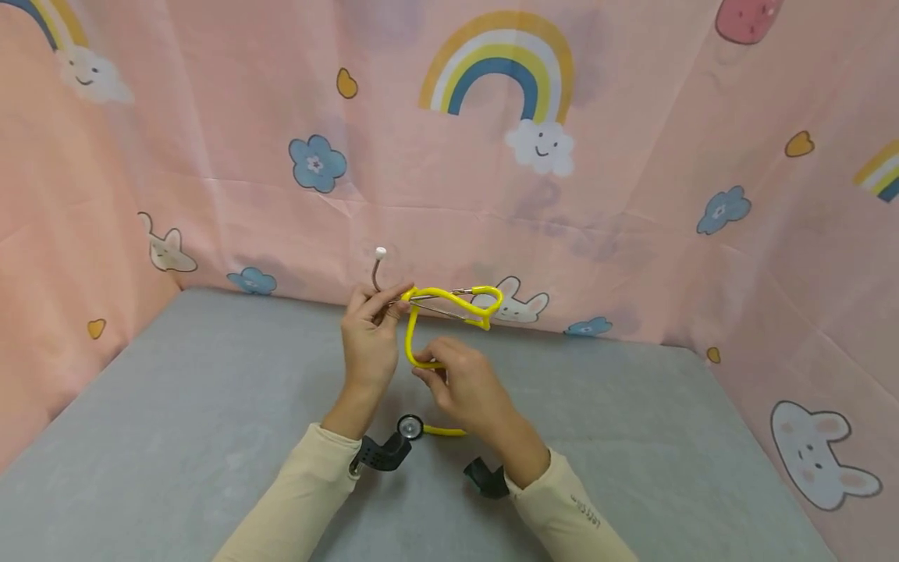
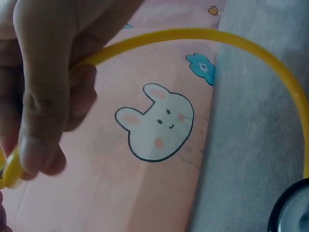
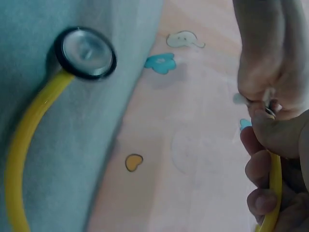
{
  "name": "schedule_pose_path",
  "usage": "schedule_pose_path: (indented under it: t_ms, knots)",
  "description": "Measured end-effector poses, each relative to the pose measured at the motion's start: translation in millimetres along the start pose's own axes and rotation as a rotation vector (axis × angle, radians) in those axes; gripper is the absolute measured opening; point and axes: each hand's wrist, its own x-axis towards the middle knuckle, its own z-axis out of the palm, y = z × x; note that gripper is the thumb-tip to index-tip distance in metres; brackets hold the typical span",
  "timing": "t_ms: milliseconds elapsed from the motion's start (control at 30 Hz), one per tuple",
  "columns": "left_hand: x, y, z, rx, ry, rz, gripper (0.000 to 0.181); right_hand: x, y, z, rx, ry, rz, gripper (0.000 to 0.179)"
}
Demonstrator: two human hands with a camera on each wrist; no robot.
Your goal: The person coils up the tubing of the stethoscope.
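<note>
A stethoscope with yellow tubing (image 1: 410, 336) and metal ear tubes (image 1: 438, 311) is held up over the table. My left hand (image 1: 368, 336) pinches the ear tubes where the yellow tubing crosses them; a white ear tip (image 1: 381, 253) sticks up beyond its fingers. Lower and to the right, my right hand (image 1: 474, 382) grips the tubing between curled fingers and thumb. The round chestpiece (image 1: 410, 427) lies on the table below the hands, and the right wrist view shows its disc (image 3: 86, 52) face up. The second ear tip is hidden.
The hands work above a grey table (image 1: 211, 406). A pink printed curtain (image 1: 232, 156) hangs behind it and along both sides. Dark straps (image 1: 385, 453) sit at both wrists, beside beige sleeves (image 1: 302, 488).
</note>
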Motion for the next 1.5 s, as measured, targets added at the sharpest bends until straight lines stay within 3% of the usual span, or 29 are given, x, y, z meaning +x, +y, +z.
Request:
schedule_pose_path:
  t_ms: [100, 167, 333, 400, 500, 600, 733, 833, 933, 1167, 1333, 1500]
  knots:
    - [-1.0, -2.9, 0.9, 0.056, 0.019, 0.064, 0.021, 0.5, 3.4, -8.5, 0.046, -0.020, -0.038, 0.014]
    - [-2.0, -5.1, 1.7, 0.109, 0.029, 0.142, 0.019, 0.9, 7.2, -16.7, 0.110, -0.029, -0.027, 0.014]
    - [-8.0, -8.6, 8.0, 0.175, -0.029, 0.401, 0.018, 1.5, 16.5, -37.9, 0.323, -0.020, 0.112, 0.012]
    - [-9.9, -8.3, 11.2, 0.163, -0.055, 0.447, 0.021, 2.0, 19.4, -43.5, 0.368, -0.004, 0.168, 0.011]
    - [-11.9, -5.1, 14.5, 0.142, -0.079, 0.413, 0.022, 2.5, 24.5, -47.8, 0.385, 0.064, 0.231, 0.011]
    - [-14.5, 0.8, 16.4, 0.122, -0.125, 0.307, 0.024, 2.2, 30.6, -47.8, 0.333, 0.185, 0.253, 0.011]
    - [-19.8, 5.3, 18.9, 0.133, -0.220, 0.172, 0.027, 1.8, 36.0, -44.6, 0.177, 0.318, 0.208, 0.012]
    - [-22.7, 6.4, 20.3, 0.155, -0.294, 0.128, 0.028, 1.6, 38.8, -41.6, 0.097, 0.365, 0.175, 0.014]
    - [-23.2, 6.9, 20.1, 0.159, -0.361, 0.138, 0.027, 0.8, 42.4, -39.9, 0.098, 0.381, 0.169, 0.013]
    - [-20.3, 5.0, 18.9, 0.143, -0.497, 0.210, 0.034, -2.2, 48.3, -43.5, 0.226, 0.392, 0.124, 0.010]
    - [-19.8, 6.5, 19.7, 0.213, -0.503, 0.269, 0.032, -2.6, 49.7, -45.2, 0.241, 0.387, 0.122, 0.012]
    - [-18.8, 7.1, 17.8, 0.263, -0.525, 0.264, 0.031, -1.9, 48.2, -45.1, 0.227, 0.372, 0.120, 0.011]
